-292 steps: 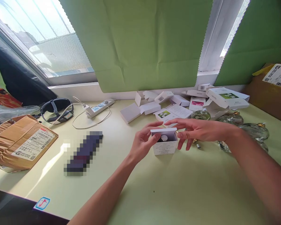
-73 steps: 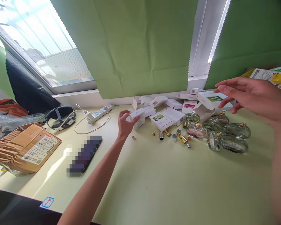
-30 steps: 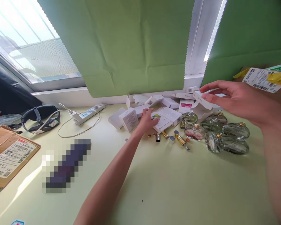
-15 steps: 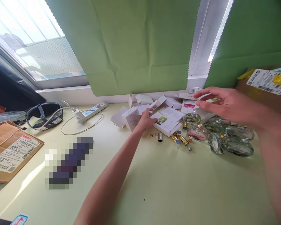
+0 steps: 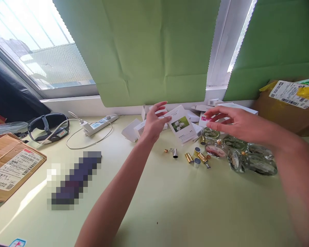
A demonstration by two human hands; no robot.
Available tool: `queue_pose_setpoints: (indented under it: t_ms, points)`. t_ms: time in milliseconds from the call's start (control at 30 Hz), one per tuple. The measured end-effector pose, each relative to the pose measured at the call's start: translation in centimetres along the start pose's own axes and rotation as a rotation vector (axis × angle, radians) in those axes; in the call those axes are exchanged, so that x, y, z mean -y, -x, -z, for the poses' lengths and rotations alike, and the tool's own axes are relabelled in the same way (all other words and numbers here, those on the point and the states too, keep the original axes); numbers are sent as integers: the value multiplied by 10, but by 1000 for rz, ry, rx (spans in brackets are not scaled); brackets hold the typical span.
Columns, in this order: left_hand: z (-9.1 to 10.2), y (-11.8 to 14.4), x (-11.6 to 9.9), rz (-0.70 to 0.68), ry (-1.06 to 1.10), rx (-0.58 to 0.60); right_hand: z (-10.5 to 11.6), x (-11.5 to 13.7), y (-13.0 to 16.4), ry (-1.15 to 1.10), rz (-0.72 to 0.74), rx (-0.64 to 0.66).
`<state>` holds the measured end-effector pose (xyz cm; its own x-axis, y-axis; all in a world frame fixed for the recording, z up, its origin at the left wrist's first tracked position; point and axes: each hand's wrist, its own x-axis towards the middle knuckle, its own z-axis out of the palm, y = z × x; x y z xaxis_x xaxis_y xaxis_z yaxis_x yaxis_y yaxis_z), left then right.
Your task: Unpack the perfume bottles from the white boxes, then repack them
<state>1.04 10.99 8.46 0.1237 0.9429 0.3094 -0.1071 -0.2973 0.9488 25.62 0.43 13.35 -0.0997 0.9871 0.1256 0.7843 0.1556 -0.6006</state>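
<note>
My left hand [image 5: 156, 121] grips a white perfume box [image 5: 181, 128] with a green flower picture, thumb on its front; the box is raised and tilted. My right hand [image 5: 225, 120] hovers to the right of it with bent, parted fingers and holds nothing. Below my right hand lie several round glass bottles [image 5: 216, 151]. Gold and silver caps [image 5: 189, 157] are scattered on the table in front of the boxes. More white boxes [image 5: 131, 130], some opened, are heaped behind my hands, partly hidden by them.
A cardboard carton [image 5: 285, 109] stands at the right by the green blind [image 5: 154, 51]. To the left are a power strip [image 5: 100, 125] with a white cable, a black headset [image 5: 48, 127], a pixelated dark object [image 5: 77, 180] and another cardboard box [image 5: 12, 168].
My left hand has lifted the flower-picture box off the pile and tipped it upright. My right hand has moved slightly left and down.
</note>
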Motion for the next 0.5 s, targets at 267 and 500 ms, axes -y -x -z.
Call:
queue_pose_setpoints:
  t_ms: [267, 500]
  points:
    - [8, 8, -42, 179, 297, 4, -7, -3, 1, -219, 63, 358]
    - [5, 8, -38, 219, 264, -14, -9, 3, 2, -340, 144, 373]
